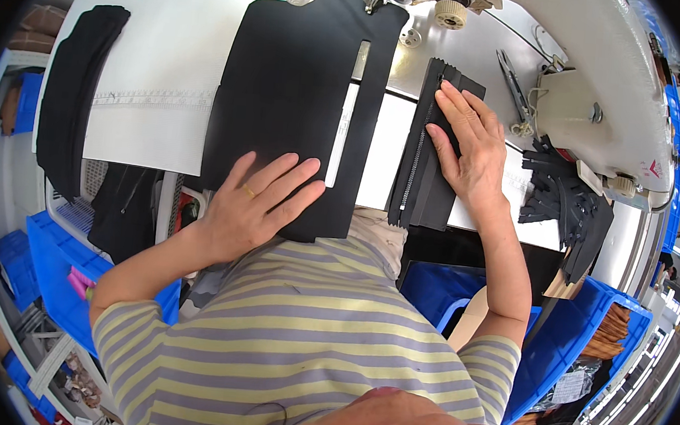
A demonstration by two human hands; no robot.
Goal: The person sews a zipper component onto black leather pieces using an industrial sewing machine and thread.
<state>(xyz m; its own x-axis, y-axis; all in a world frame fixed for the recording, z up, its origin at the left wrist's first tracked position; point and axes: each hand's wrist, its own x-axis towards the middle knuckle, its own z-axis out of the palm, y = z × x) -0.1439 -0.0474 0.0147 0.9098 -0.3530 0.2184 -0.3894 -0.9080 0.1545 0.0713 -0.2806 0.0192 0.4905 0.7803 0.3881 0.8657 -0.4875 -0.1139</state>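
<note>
While the left hand (257, 198) touches a black panel (286, 88), ruler markings (157, 100) show.

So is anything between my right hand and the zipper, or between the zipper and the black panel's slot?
Nothing visible does. Your right hand rests on the zipper; toward the slot come only a strip of table and the right border of the panel.

A sewing workshop: sewing machine (614, 82), blue bins (561, 342), seemingly shelves (28, 60) at left.
</note>
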